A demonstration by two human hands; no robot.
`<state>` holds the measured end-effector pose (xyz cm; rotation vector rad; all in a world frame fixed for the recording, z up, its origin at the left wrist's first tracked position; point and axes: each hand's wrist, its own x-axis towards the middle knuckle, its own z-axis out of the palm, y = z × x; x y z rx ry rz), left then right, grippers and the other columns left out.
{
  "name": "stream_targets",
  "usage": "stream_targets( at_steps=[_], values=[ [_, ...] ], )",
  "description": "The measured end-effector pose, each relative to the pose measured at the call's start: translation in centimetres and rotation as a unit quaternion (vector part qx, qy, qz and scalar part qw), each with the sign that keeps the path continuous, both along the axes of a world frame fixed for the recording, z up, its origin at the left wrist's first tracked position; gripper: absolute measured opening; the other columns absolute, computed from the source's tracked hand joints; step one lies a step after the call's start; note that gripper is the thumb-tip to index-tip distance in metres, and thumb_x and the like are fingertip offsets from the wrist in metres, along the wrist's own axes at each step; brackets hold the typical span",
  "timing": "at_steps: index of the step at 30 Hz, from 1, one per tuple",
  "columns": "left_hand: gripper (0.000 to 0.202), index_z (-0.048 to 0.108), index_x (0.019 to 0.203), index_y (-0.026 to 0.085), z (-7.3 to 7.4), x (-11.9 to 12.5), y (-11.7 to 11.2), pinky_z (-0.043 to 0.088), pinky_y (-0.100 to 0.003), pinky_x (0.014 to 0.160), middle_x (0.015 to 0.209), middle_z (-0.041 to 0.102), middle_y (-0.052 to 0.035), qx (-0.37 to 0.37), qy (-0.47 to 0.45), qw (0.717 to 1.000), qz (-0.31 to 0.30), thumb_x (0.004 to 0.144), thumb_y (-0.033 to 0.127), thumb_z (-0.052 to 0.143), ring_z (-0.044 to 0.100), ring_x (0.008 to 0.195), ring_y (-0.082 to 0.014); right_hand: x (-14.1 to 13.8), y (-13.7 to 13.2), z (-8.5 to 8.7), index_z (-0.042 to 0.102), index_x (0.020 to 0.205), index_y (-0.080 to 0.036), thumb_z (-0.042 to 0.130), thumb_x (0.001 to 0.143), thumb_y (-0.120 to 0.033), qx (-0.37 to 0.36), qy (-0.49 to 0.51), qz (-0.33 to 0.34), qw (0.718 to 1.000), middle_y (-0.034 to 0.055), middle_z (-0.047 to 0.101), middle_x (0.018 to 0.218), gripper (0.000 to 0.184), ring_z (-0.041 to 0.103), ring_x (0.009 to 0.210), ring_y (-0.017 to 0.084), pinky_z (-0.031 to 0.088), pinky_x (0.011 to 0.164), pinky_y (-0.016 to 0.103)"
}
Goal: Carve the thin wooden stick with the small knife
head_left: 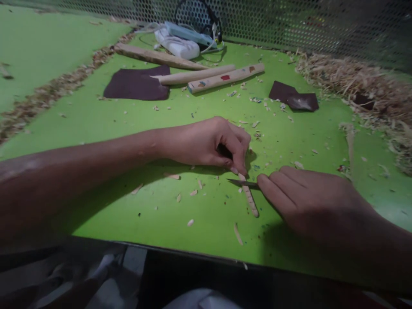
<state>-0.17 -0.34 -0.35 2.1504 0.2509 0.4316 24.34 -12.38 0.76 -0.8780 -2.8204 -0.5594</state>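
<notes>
A thin wooden stick (251, 202) with dark cross marks lies on the green table (106, 206). My left hand (214, 143) pinches its far end between thumb and forefinger. From the right, my right hand (309, 201) grips a knife whose dark, pointed blade (236, 182) lies across the stick just below my left fingertips. The knife's handle is hidden inside my right hand. Whether the blade is cutting into the wood or only resting on it, I cannot tell. Small wood shavings (193, 192) are scattered around both hands.
Behind my hands lie a brown sandpaper sheet (135, 83), wooden sticks (225, 78) and smaller sandpaper pieces (302, 101). A white power strip (177, 43) with cables stands by the perforated metal screen (273, 25). Shavings heap (347, 77) at the right; the table's front edge (154, 248) is near.
</notes>
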Motion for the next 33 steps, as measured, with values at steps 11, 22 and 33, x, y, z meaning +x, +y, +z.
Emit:
stream_targets(
  at_steps=[11, 22, 33],
  values=[
    [0.011, 0.089, 0.092, 0.025, 0.2, 0.0, 0.0, 0.061, -0.028, 0.085, 0.097, 0.082, -0.0085, -0.023, 0.015, 1.0, -0.005, 0.093, 0.018, 0.08, 0.075, 0.092, -0.0166, 0.7, 0.7, 0.0, 0.071, 0.083, -0.024, 0.052, 0.099, -0.015, -0.067, -0.012, -0.005, 0.998, 0.0045, 0.058, 0.063, 0.026, 0.05, 0.065, 0.022, 0.025, 0.061, 0.036],
    [0.015, 0.088, 0.089, 0.024, 0.4, 0.0, -0.1, 0.059, -0.026, 0.081, 0.094, 0.081, -0.0078, -0.017, 0.008, 1.0, -0.015, 0.095, 0.017, 0.077, 0.074, 0.089, -0.0164, 0.8, 1.4, -0.1, 0.08, 0.1, -0.027, 0.053, 0.105, -0.018, 0.043, 0.015, 0.026, 0.999, 0.0044, 0.073, 0.08, 0.028, 0.062, 0.074, 0.022, 0.037, 0.063, 0.039],
    [0.011, 0.088, 0.097, 0.027, -0.1, 0.1, -0.3, 0.054, -0.034, 0.095, 0.109, 0.078, -0.0093, 0.06, -0.019, 0.998, 0.006, 0.091, 0.02, 0.082, 0.07, 0.104, -0.0211, 1.4, 1.8, 0.1, 0.078, 0.106, -0.026, 0.05, 0.105, -0.013, -0.019, 0.169, -0.052, 0.984, 0.0046, 0.077, 0.083, 0.031, 0.071, 0.072, 0.021, 0.047, 0.065, 0.033]
  ],
)
